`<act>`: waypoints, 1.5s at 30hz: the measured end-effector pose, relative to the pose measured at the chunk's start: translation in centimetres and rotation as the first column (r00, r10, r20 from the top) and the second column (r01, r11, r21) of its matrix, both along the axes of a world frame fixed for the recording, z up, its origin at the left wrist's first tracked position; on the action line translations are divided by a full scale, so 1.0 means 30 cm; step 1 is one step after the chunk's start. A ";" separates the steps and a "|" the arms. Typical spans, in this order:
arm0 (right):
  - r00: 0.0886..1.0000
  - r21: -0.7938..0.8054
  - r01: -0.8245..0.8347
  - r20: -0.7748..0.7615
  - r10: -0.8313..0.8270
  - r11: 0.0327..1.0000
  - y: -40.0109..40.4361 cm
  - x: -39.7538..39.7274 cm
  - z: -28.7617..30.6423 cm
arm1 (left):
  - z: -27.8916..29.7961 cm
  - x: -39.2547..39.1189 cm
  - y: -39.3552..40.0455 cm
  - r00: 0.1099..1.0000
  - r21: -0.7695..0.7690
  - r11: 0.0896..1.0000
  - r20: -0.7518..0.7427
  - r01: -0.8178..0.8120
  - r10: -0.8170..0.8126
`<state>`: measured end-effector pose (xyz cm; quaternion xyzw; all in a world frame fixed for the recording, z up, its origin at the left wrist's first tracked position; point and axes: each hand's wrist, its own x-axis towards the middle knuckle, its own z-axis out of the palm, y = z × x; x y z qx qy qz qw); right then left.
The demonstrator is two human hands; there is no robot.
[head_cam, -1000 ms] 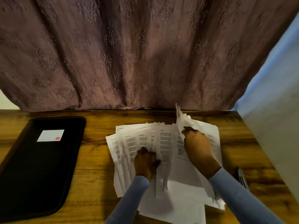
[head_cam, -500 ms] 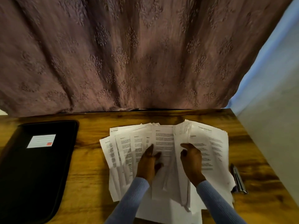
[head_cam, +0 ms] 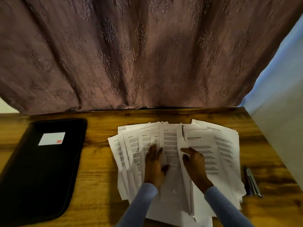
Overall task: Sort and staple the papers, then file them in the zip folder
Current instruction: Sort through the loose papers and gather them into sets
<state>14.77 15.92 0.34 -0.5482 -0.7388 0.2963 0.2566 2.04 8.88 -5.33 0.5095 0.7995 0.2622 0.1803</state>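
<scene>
Papers (head_cam: 203, 149) lie fanned across the wooden table (head_cam: 98, 154) right of centre, white sheets of small black print, long axes running away from me and splaying leftward at the far ends. I see bare wood between them and the black zip folder (head_cam: 41, 169), which lies closed and well apart at the left, long axis tilted toward the far right. On the right, the fan nearly touches a stapler (head_cam: 252, 182) near the table's edge. A curtain (head_cam: 131, 54) closes the far side. My left hand (head_cam: 154, 166) presses flat, fingers spread, on the fan; my right hand (head_cam: 195, 164) pinches one upturned sheet's edge.
</scene>
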 end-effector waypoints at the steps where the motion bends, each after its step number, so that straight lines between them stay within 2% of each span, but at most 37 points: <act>1: 1.000 0.004 -0.019 0.021 0.019 1.000 -0.005 -0.007 -0.007 | 0.011 0.003 0.000 0.999 -0.008 0.999 0.006 -0.041 0.041; 5: 0.995 0.009 -0.066 0.071 0.065 0.998 -0.017 -0.023 -0.029 | 0.044 -0.029 -0.018 0.953 0.000 0.954 0.019 -0.301 0.301; 7: 0.992 0.020 -0.088 0.093 0.086 0.996 -0.020 -0.024 -0.029 | 0.031 -0.054 -0.032 0.931 0.045 0.930 0.035 -0.365 0.364; 8: 0.990 0.032 -0.101 0.107 0.097 0.994 -0.022 -0.025 -0.027 | 0.010 -0.072 -0.038 0.924 0.069 0.922 0.062 -0.380 0.377; 12: 0.976 0.116 -0.173 0.153 0.155 0.978 -0.039 -0.055 -0.008 | 0.045 -0.089 -0.058 0.875 0.170 0.893 0.342 -0.416 0.342; 13: 0.970 0.129 -0.201 0.164 0.179 0.971 -0.046 -0.071 -0.003 | 0.052 -0.086 -0.067 0.875 0.172 0.895 0.349 -0.412 0.336; 15: 0.955 0.161 -0.263 0.186 0.233 0.951 -0.061 -0.118 0.008 | 0.064 -0.080 -0.080 0.897 0.154 0.901 0.257 -0.406 0.360; 16: 0.946 0.168 -0.292 0.198 0.258 0.942 -0.070 -0.145 0.012 | 0.068 -0.080 -0.090 0.887 0.140 0.898 0.277 -0.418 0.370; 18: 0.932 0.206 -0.333 0.220 0.288 0.920 -0.082 -0.199 0.010 | 0.065 -0.085 -0.101 0.856 0.174 0.892 0.407 -0.417 0.320; 19: 0.925 0.202 -0.354 0.217 0.311 0.913 -0.089 -0.225 0.008 | 0.061 -0.092 -0.103 0.870 0.154 0.911 0.392 -0.382 0.299; 21: 0.908 0.142 -0.393 0.212 0.360 0.909 -0.099 -0.262 0.003 | 0.078 -0.112 -0.108 0.863 0.192 0.871 0.340 -0.453 0.374; 22: 0.899 0.097 -0.406 0.222 0.378 0.909 -0.103 -0.273 -0.007 | 0.079 -0.125 -0.111 0.833 0.199 0.830 0.334 -0.521 0.442; 27: 0.894 0.057 -0.416 0.207 0.397 0.908 -0.102 -0.270 -0.027 | 0.104 -0.177 -0.100 0.733 0.152 0.768 0.459 -0.622 0.503; 29: 0.892 0.046 -0.421 0.201 0.405 0.906 -0.098 -0.269 -0.035 | 0.109 -0.200 -0.094 0.714 0.138 0.754 0.463 -0.643 0.525; 31: 0.899 0.046 -0.408 0.197 0.392 0.912 -0.094 -0.272 -0.034 | 0.126 -0.222 -0.091 0.669 0.128 0.746 0.560 -0.653 0.490; 34: 0.896 0.008 -0.406 0.201 0.397 0.914 -0.094 -0.277 -0.028 | 0.125 -0.273 -0.096 0.645 0.050 0.765 0.575 -0.642 0.503; 36: 0.895 0.003 -0.405 0.206 0.396 0.914 -0.094 -0.280 -0.027 | 0.113 -0.303 -0.085 0.468 -0.053 0.747 0.749 -0.663 0.469; 37: 0.897 0.008 -0.402 0.206 0.392 0.916 -0.092 -0.280 -0.030 | 0.103 -0.318 -0.086 0.449 -0.102 0.754 0.749 -0.649 0.488; 38: 0.898 0.007 -0.399 0.204 0.390 0.917 -0.091 -0.280 -0.033 | 0.092 -0.329 -0.088 0.478 -0.131 0.767 0.713 -0.629 0.514; 40: 0.900 -0.022 -0.392 0.199 0.389 0.920 -0.086 -0.279 -0.041 | 0.106 -0.316 -0.096 0.600 0.001 0.812 0.674 -0.583 0.430; 41: 0.903 -0.030 -0.386 0.191 0.384 0.922 -0.084 -0.278 -0.045 | 0.103 -0.305 -0.090 0.631 0.035 0.814 0.652 -0.580 0.422; 42: 0.908 -0.032 -0.378 0.184 0.377 0.925 -0.083 -0.276 -0.048 | 0.100 -0.295 -0.095 0.773 0.096 0.854 0.486 -0.511 0.408; 43: 0.913 -0.028 -0.369 0.179 0.368 0.929 -0.082 -0.275 -0.051 | 0.110 -0.282 -0.101 0.874 0.128 0.903 0.338 -0.410 0.349; 45: 0.920 0.002 -0.356 0.177 0.350 0.935 -0.084 -0.274 -0.054 | 0.081 -0.256 -0.101 0.924 0.166 0.927 0.247 -0.336 0.291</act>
